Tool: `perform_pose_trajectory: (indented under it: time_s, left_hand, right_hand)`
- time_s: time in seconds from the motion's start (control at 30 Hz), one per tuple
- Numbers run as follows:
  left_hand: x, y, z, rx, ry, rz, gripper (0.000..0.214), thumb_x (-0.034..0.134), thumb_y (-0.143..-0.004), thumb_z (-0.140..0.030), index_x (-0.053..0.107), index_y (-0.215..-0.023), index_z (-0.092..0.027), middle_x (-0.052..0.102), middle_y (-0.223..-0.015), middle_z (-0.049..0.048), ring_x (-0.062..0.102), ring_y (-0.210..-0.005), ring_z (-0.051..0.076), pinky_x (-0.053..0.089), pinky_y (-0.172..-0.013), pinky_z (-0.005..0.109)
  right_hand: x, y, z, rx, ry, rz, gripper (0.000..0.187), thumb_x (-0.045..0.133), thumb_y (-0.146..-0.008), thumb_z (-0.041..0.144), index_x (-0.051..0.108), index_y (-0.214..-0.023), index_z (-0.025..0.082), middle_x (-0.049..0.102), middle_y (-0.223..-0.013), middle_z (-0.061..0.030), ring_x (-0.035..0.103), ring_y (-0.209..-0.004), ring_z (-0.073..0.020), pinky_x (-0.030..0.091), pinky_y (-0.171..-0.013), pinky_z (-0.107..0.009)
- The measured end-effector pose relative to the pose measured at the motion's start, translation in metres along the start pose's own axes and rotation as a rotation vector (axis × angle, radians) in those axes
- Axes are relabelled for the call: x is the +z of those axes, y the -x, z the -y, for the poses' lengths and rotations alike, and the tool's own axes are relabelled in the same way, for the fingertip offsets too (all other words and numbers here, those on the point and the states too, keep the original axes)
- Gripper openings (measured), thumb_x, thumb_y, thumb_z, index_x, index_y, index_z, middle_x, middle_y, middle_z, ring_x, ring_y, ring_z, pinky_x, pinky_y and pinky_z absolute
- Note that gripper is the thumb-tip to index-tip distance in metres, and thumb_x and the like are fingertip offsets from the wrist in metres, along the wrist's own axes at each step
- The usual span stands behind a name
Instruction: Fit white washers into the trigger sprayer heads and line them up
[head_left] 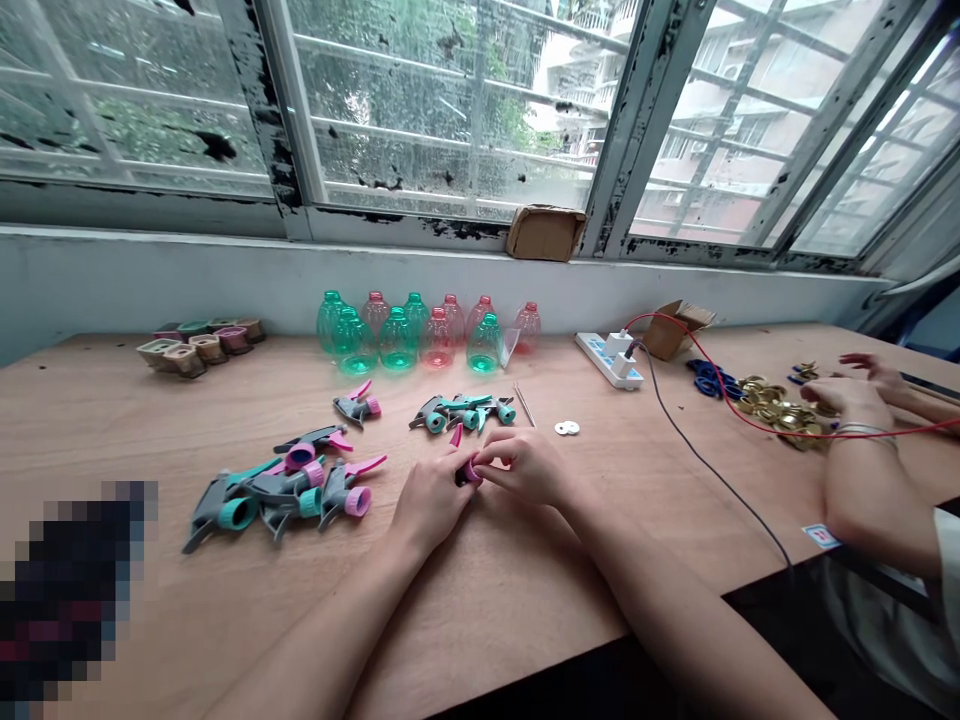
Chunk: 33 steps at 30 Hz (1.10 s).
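Observation:
My left hand [433,497] and my right hand [523,465] meet over the wooden table [525,580], both closed around one spray trigger head [465,466] with a grey body, a pink collar and a pink lever sticking up. A pile of grey trigger heads with pink and teal collars [289,490] lies left of my left hand. Another small group with teal parts [465,411] lies just beyond my hands. A single pink-collared one [358,404] sits apart, farther back.
Green and pink plastic bottles [420,335] stand in a row by the wall. Small cups [199,345] sit at back left. A power strip [611,358], cables, two white discs [567,428] and another person's hands [855,395] over brass rings [772,405] are at right.

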<state>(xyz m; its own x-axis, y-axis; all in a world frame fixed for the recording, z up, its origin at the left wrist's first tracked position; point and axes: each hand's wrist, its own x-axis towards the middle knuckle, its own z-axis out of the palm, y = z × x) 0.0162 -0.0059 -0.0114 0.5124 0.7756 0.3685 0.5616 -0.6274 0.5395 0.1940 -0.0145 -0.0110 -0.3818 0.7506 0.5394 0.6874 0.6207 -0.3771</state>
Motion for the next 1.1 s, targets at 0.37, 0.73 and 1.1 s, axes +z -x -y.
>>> perform_pose_trajectory:
  time_s: [0.37,0.73,1.1]
  left_hand:
    - [-0.003,0.000,-0.002,-0.009,0.053,0.026,0.029,0.058,-0.078,-0.016,0.069,-0.103,-0.026,0.068,-0.089,0.0012,0.061,-0.081,0.017,0.043,-0.069,0.023]
    - [-0.008,-0.004,0.006,-0.111,0.148,-0.035,0.037,0.056,-0.079,-0.022,0.063,-0.115,-0.023,0.071,-0.086,0.0002,0.064,-0.069,0.015,0.048,-0.066,0.024]
    - [-0.063,-0.088,0.059,-0.060,-0.306,0.045,0.044,0.045,-0.072,-0.011,0.068,-0.106,-0.025,0.068,-0.113,0.0029,0.059,-0.104,0.022,0.045,-0.084,0.027]
  right_hand:
    - [0.004,0.001,0.004,0.082,-0.015,-0.033,0.008,0.067,-0.077,0.023,0.071,-0.070,0.021,0.060,-0.064,0.0013,0.048,-0.056,-0.0085,0.035,-0.055,-0.021]
    - [-0.005,-0.001,-0.014,0.185,-0.178,-0.292,0.020,0.057,-0.083,0.028,0.068,-0.071,0.017,0.064,-0.061,-0.0007,0.050,-0.051,-0.0096,0.038,-0.052,-0.021]
    - [-0.008,-0.001,-0.036,0.255,-0.104,-0.319,0.024,0.057,-0.083,0.031,0.069,-0.068,0.016,0.062,-0.057,0.0002,0.050,-0.051,-0.0093,0.034,-0.052,-0.021]
